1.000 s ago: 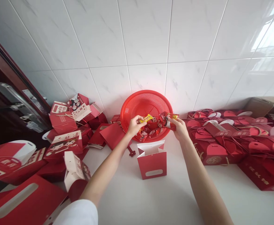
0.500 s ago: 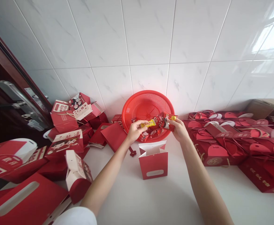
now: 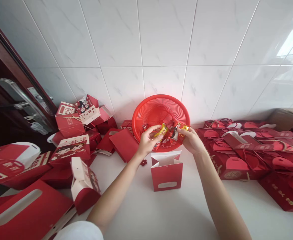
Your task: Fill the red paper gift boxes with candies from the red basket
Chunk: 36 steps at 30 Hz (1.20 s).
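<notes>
Over the front of a red plastic colander (image 3: 146, 113), my left hand (image 3: 148, 141) is closed on a yellow-wrapped candy (image 3: 162, 130). Beside it my right hand (image 3: 191, 140) grips several wrapped candies (image 3: 174, 133), red, dark and yellow, whose exact number I cannot make out. More red-wrapped candies (image 3: 166, 144) lie in the colander beneath the hands. Just in front, between my forearms, a red paper box (image 3: 167, 176) stands upright with its white-lined top open and a pale oval window low on its face.
On the left are heaped red gift boxes (image 3: 70, 148), a flat red piece of card (image 3: 124, 144) and a small house-shaped box (image 3: 85, 186). Rows of red handled boxes (image 3: 233, 163) fill the right side. Behind rises a tiled wall (image 3: 121, 40); a door handle (image 3: 23, 103) is at far left.
The yellow candy in my left hand has tilted from nearly level to slanting upward. My right hand still holds its candies. The whole view has shifted slightly.
</notes>
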Motion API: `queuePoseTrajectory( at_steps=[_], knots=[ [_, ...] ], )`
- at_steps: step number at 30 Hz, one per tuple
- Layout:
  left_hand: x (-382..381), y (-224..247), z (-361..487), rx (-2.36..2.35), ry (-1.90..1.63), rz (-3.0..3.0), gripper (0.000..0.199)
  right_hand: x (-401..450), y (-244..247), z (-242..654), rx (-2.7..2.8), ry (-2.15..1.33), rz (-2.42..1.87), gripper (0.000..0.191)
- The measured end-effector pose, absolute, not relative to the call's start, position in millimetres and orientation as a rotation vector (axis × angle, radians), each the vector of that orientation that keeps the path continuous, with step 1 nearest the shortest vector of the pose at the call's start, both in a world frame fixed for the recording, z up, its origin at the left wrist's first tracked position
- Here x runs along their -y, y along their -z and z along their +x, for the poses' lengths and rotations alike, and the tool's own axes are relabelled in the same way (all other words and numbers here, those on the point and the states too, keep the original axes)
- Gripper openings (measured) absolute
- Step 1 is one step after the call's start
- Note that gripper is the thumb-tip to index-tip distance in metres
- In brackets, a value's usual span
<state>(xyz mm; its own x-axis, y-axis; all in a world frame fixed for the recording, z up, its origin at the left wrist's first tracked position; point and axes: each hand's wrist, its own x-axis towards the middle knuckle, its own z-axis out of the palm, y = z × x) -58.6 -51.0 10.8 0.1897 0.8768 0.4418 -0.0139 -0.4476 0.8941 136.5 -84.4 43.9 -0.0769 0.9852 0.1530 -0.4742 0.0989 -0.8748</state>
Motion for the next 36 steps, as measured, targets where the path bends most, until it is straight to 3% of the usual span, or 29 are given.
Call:
queuePoseTrajectory(
  at_steps=[15,21,36],
  knots=[
    [72.1,-32.4,-60.4,-0.768,-1.314,1.687,0.048,98.3,-57.1,128.4,1.038,-1.362,-0.68,0.035],
    [76.5,-41.0,-60.9,-0.795,-1.35,1.69,0.033,102.0,-55.9,127.0,1.124,-1.256,-0.643,0.031],
    [94.5,-57.1,-72.1,-0.845,-1.396,1.77,0.037,120.0,-68.1,134.2,1.308,-1.21,-0.673,0.04]
  ],
)
